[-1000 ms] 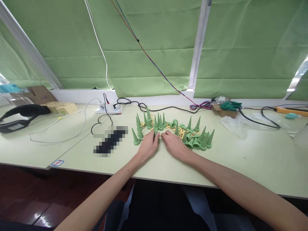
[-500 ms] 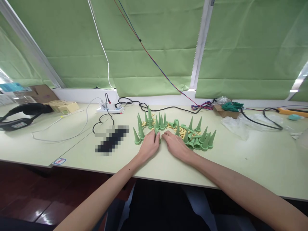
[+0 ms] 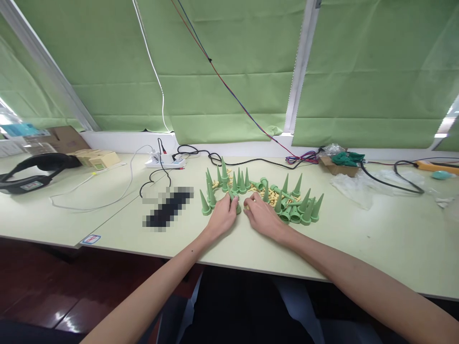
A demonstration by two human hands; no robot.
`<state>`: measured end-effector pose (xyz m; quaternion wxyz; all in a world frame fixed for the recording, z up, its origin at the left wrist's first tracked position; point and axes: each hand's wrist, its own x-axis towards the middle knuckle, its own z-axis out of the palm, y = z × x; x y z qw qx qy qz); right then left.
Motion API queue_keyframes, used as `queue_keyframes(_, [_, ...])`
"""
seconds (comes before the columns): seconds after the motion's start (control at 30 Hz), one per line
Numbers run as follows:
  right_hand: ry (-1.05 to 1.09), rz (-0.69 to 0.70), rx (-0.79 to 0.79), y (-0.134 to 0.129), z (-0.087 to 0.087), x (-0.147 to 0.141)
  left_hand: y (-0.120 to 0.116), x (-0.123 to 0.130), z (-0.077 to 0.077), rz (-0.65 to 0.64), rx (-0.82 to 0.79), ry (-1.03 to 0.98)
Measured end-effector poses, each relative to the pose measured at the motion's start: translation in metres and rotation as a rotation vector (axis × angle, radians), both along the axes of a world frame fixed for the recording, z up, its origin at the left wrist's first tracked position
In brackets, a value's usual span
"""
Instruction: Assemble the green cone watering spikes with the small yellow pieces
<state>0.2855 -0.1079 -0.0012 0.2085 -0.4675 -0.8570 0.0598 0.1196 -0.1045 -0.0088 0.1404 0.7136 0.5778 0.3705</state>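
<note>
My left hand (image 3: pixel 223 213) is closed around a green plastic cone-shaped spike (image 3: pixel 231 195), whose tip and wide collar show beside the thumb. Just to its right, my right hand (image 3: pixel 263 215) is pinched, and a small pale yellow piece (image 3: pixel 246 207) shows at its fingertips, partly hidden by them. The two hands are close but apart. Several green spikes stand upright on their collars, one group (image 3: pixel 209 193) left of my hands and another (image 3: pixel 306 210) to the right. Small yellow pieces (image 3: pixel 274 197) lie heaped behind my right hand, among green spikes (image 3: pixel 294 214) lying on their sides.
On the pale table (image 3: pixel 344 239), a pixelated dark object (image 3: pixel 168 209) lies to the left. Headphones (image 3: pixel 43 169), small boxes (image 3: pixel 96 158) and a power strip (image 3: pixel 164 161) are farther left. A cardboard box (image 3: pixel 339 165) and clear plastic bags (image 3: pixel 355 188) are at the right.
My right hand has drawn slightly right, away from the left hand, its fingers more curled. The left hand stays on the green spike. The view has shifted a little.
</note>
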Motion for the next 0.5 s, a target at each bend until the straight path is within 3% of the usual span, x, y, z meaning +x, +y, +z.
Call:
queue_keyframes(0.33, [0.416, 0.054, 0.01, 0.0047, -0.0065, 0.0023, -0.0012, -0.0012, 0.001, -0.015, 0.004, -0.08])
queue_keyframes(0.5, [0.656, 0.092, -0.062, 0.0045, -0.008, 0.0002, -0.0022, -0.0012, 0.003, -0.026, -0.045, -0.144])
